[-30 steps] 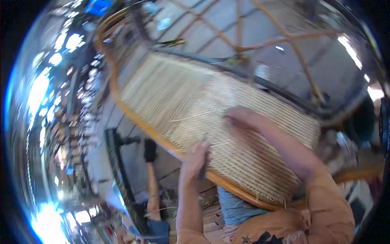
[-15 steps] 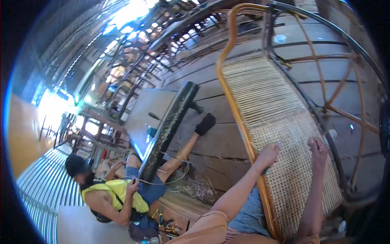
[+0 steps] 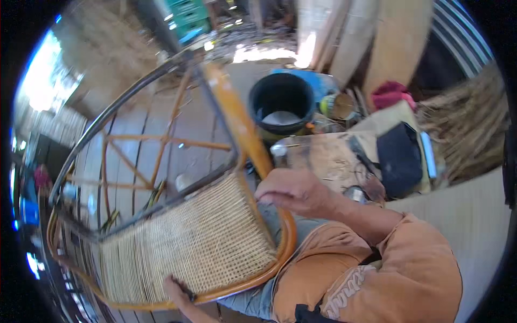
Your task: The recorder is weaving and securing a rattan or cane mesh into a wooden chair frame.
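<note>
Across my lap lies a chair frame (image 3: 287, 242) of orange-brown bent cane with a dark rail (image 3: 177, 196) along its far side. A pale cane-weave panel (image 3: 196, 237) fills it: tight lattice at the right, plain parallel strands at the left. My left hand (image 3: 176, 290) rests at the panel's near edge beside the orange rail; its fingers are too blurred to read. My right hand (image 3: 293, 191) is closed, raised over the panel's right end by the curved corner. Whatever its fingers pinch, if anything, is hidden.
Past my right hand stands a black bucket (image 3: 257, 110) with something pale inside. Beside it are a work board (image 3: 323, 156) with scraps, a dark cloth (image 3: 399, 159) and a red cloth (image 3: 390, 94). Fibre bundles (image 3: 466, 118) lie at right; curved cane braces (image 3: 129, 161) stick out at left.
My view has swung to the right, so the co-worker in yellow is out of sight. My right hand has moved off the weave to the panel's right end; my left stays by the near rail.
</note>
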{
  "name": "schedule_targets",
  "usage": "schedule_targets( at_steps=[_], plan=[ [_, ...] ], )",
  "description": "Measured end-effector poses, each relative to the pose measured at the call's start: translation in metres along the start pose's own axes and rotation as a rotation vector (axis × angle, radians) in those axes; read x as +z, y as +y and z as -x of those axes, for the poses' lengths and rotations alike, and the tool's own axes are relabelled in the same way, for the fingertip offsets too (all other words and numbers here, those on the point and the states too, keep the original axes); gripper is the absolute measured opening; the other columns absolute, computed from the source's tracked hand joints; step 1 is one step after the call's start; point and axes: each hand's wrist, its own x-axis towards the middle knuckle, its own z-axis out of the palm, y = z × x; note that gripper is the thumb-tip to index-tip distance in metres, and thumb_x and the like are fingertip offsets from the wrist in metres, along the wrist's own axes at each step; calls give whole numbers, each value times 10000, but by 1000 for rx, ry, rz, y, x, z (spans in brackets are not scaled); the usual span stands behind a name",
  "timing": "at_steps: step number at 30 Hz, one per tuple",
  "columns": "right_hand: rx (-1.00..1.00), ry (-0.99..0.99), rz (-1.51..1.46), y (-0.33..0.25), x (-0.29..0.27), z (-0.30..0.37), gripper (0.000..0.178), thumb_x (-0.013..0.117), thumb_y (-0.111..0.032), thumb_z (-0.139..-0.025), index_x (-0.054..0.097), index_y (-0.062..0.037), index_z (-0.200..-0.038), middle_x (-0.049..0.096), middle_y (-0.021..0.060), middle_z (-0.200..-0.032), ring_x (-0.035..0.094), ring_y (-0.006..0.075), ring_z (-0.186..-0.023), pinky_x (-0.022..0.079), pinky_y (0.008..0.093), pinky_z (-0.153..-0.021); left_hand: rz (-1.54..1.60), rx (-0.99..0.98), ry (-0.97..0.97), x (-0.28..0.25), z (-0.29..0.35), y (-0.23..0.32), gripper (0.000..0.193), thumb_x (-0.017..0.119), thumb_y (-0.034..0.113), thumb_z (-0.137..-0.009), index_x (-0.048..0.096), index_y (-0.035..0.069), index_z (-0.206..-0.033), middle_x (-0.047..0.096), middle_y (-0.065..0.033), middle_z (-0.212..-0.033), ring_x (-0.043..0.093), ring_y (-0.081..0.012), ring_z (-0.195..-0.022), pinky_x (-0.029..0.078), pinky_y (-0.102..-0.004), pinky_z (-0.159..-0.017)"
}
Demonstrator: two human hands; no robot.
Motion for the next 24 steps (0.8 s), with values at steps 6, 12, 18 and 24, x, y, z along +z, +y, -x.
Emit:
schedule_targets(
  at_steps=[6, 12, 18, 24],
  plan=[
    [538, 459, 457, 21, -131, 118, 155, 562, -139, -844, 598, -7, -914, 613, 115, -831, 589, 214, -784, 450, 295, -718, -13, -58, -30, 25, 17, 1, 266, 544, 269, -827, 421, 132, -636, 381, 26, -525, 383, -106, -410, 342, -253, -373],
    [914, 824, 1099, 48, -294, 241, 258, 521, -224, -833, 603, -25, -977, 627, 189, -884, 607, 325, -845, 466, 368, -746, -232, -86, 9, 36, 90, 41, 414, 395, 299, -913, 350, 118, -544, 324, -27, -451, 237, -156, -354, 224, -315, -343],
    [1402, 679, 1162, 93, -328, 267, 334, 487, -203, -812, 575, -37, -1088, 593, 223, -1023, 565, 369, -981, 444, 430, -839, -212, -15, -24, 29, 69, 25, 399, 397, 319, -907, 366, 117, -564, 341, -19, -442, 244, -154, -338, 212, -314, -332],
    [1563, 683, 1205, 104, -319, 256, 413, 616, -233, -781, 553, -50, -1145, 513, 190, -1186, 525, 358, -1069, 433, 422, -885, -159, -148, -93, 12, 65, 35, 380, 398, 360, -904, 412, 137, -596, 386, -27, -424, 333, -185, -298, 292, -325, -291]
  ],
)
